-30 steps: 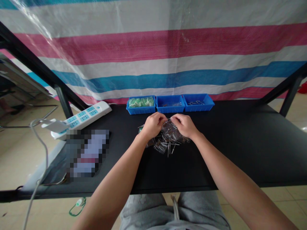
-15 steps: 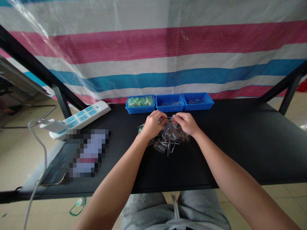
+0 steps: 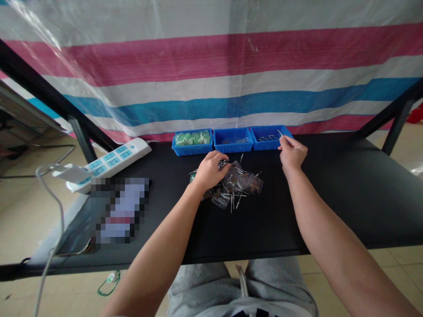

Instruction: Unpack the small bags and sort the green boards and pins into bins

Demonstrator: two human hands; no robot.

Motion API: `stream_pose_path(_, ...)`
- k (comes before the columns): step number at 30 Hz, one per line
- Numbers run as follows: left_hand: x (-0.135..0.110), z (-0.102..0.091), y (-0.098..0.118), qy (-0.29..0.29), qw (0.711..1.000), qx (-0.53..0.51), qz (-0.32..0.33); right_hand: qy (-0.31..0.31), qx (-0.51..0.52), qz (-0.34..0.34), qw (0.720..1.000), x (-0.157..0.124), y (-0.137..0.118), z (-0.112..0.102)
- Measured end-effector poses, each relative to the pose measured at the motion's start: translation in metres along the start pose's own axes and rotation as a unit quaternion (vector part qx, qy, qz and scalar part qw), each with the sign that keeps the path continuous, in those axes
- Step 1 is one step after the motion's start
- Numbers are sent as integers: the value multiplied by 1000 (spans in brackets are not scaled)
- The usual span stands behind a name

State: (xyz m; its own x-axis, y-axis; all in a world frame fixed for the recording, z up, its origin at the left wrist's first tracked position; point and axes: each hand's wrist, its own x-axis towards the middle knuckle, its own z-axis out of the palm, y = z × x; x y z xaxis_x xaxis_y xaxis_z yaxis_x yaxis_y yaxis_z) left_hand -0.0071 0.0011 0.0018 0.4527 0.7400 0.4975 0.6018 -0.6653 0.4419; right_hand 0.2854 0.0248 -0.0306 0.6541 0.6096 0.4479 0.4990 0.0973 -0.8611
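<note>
From the head view: a flat black tabletop (image 3: 264,224), a pink, blue and white striped plastic sheet (image 3: 198,57) at twelve o'clock. Before it, three blue plastic bins (image 3: 233,148): green packets (image 3: 192,138) left, clear bags middle, thin metal pins right. And the right hand (image 3: 293,153) has left the central heap of silver pins and bags (image 3: 235,181), now at its two o'clock, pinching a slim silver pin (image 3: 280,133)! Left hand (image 3: 210,171) stays curled there, grip unclear.

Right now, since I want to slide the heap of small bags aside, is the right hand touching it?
Apart: the head view shows black tabletop between the right hand and the heap of bags.
</note>
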Motion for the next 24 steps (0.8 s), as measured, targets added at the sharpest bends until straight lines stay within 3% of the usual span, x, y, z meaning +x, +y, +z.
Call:
stream_pose_path(3,0,1,-2,-12,1000,0,-8,48,-15,17,999,4,3,-4)
stream_pose_path(18,2,-1,-2,-38,997,47,-48,26,-72,-22,997,-2,1,1)
stream_pose_path(21,3,-2,0,-46,995,63,-67,-2,-69,-58,996,-15,-13,3)
stream_pose_path(24,3,-3,2,-70,993,73,-63,-79,-45,-118,989,-34,-34,7)
